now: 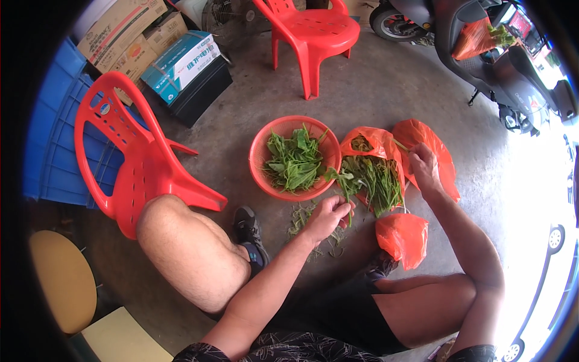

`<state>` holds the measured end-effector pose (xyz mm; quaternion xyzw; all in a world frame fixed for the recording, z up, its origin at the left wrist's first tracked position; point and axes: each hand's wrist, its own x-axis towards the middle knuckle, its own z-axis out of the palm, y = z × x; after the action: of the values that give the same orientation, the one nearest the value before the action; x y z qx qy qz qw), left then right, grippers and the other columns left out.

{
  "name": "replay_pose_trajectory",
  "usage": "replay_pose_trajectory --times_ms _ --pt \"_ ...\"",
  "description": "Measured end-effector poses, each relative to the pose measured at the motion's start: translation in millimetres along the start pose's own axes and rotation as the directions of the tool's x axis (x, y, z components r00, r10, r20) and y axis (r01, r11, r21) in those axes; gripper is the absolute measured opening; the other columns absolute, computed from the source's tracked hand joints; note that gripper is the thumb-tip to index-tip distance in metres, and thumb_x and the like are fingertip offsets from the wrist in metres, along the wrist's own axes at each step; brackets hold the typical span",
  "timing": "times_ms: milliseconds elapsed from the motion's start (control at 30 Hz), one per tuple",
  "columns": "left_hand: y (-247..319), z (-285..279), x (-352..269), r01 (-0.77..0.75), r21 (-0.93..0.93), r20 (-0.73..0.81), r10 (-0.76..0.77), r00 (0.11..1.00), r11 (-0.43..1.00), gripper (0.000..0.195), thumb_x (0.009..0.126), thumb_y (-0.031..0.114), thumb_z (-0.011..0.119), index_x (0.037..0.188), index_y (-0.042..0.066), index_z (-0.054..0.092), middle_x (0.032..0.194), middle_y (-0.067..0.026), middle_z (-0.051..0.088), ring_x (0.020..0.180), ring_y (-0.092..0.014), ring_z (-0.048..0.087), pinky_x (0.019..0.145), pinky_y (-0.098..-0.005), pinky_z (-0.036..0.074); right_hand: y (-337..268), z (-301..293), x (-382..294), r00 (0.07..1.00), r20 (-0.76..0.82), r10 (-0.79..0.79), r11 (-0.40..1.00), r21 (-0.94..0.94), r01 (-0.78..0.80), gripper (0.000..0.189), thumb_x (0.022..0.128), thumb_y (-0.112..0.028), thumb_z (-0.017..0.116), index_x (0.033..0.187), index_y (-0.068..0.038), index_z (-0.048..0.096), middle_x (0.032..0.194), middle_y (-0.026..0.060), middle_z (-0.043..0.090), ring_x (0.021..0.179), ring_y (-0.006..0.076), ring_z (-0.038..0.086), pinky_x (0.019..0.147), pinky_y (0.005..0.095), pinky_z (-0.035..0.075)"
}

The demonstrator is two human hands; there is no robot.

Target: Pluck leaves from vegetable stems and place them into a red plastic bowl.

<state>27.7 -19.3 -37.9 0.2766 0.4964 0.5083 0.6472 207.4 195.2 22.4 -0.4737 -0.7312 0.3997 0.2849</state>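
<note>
My left hand (329, 218) holds a leafy green stem (344, 184) upright between thumb and fingers, just below the rim of a red plastic basket (256, 178). Leafy greens (296, 159) lie heaped in that basket. To its right an orange-red plastic bag (368, 135) lies with a bunch of long green stems (379, 183) spilling from it. Over a second orange-red bag (441, 158), my right hand (421, 162) pinches a short pale-green piece of stem (401, 145). A smaller orange-red bag (402, 240) sits near my foot. Thin green peelings (303, 219) are scattered on the floor.
Red plastic chairs stand at the left (140, 169) and at the top (316, 29). Cardboard boxes (131, 40), a teal-and-white box (181, 63) and blue crates (68, 135) fill the upper left. A scooter (488, 68) is parked at the upper right, with a bag of greens on it.
</note>
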Motion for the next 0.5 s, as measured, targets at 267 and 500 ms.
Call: replay_pose_trajectory --times_ms 267,500 --pt "9.5 -1.7 -1.2 -0.079 -0.052 -0.115 0.073 0.991 0.995 0.018 0.097 0.017 0.053 0.104 0.003 0.061 0.085 -0.0004 0.06 0.074 -0.008 0.058 0.065 -0.0227 0.048 -16.2 31.5 -46.1 0.821 0.549 -0.158 0.949 -0.145 0.279 0.014 0.084 -0.013 0.059 0.089 0.0 0.06 0.072 0.0095 0.06 0.07 0.0179 0.064 0.062 0.0321 0.051" --pt "10.1 1.5 -2.8 -0.079 -0.073 -0.109 0.071 0.992 0.994 0.015 0.095 0.016 0.055 0.093 0.003 0.061 0.081 -0.0022 0.061 0.069 -0.009 0.059 0.062 -0.0233 0.048 -69.7 49.5 -62.9 0.707 0.691 -0.15 0.979 0.002 0.206 0.019 0.084 -0.016 0.063 0.095 -0.001 0.06 0.085 0.0117 0.062 0.081 0.0197 0.063 0.071 0.033 0.051"
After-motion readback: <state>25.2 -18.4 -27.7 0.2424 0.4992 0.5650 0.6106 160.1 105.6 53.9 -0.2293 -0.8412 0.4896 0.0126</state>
